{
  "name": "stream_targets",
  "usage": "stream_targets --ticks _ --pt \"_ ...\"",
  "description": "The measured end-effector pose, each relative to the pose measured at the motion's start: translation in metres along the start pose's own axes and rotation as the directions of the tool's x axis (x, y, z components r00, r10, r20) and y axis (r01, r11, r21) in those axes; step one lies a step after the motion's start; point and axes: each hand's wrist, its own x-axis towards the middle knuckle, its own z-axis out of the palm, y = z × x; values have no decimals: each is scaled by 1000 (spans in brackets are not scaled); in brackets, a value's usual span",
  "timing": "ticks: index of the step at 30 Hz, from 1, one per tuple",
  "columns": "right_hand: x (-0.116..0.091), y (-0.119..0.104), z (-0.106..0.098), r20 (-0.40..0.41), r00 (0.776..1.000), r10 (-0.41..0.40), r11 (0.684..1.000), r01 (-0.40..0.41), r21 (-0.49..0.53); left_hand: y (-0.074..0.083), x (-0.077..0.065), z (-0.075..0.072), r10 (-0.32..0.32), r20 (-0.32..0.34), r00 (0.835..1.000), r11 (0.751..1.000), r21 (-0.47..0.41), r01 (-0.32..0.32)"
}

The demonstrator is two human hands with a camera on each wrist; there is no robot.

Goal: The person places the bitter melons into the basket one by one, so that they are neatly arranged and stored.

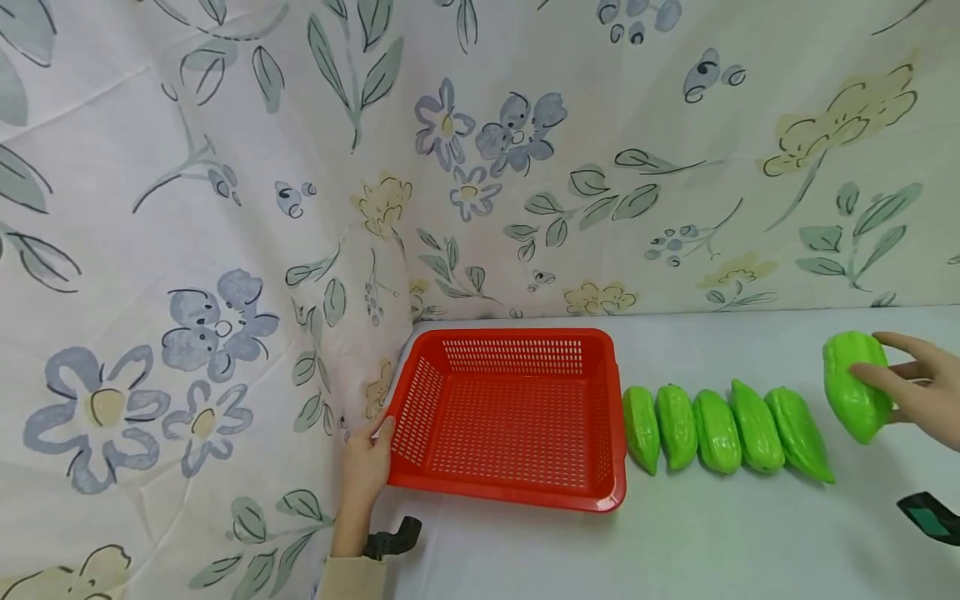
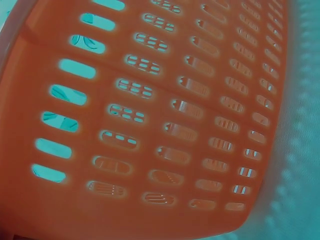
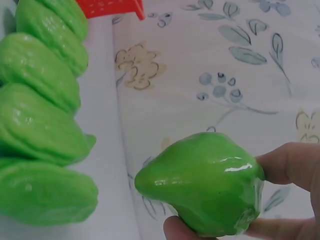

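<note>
Your right hand (image 1: 926, 387) pinched a glossy, tapering green fruit (image 1: 842, 387) above the white tabletop (image 1: 697, 542), right of five ribbed green fruits (image 1: 717, 433); your left hand (image 1: 367, 462) gripped the slotted red plastic basket (image 1: 517, 433) by its left side.

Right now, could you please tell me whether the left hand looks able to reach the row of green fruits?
Probably not easily: the left hand is holding the basket, which lies between it and the row.
</note>
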Motion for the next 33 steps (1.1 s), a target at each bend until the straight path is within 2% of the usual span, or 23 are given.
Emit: stream_targets --ticks 4,8,12,16,26,33 --pt "-3 -16 0 100 995 7 1000 -6 -12 0 0 0 9 1 1000 1000 7 -9" --pt "-1 -32 5 201 980 5 1000 -6 5 -1 1 1 18 -4 1000 1000 22 -18" --pt "3 -46 16 282 958 -49 995 24 92 0 0 1 21 -3 1000 999 27 -21" --pt "5 -71 31 363 928 -89 984 25 179 -1 0 1 29 -7 1000 999 25 -29" --pt "-6 -151 75 465 861 -208 940 44 339 -5 0 -1 30 -24 999 998 60 -29" --pt "-4 -182 107 520 818 -246 874 -45 484 -3 -1 0 25 -10 1000 998 51 -25"
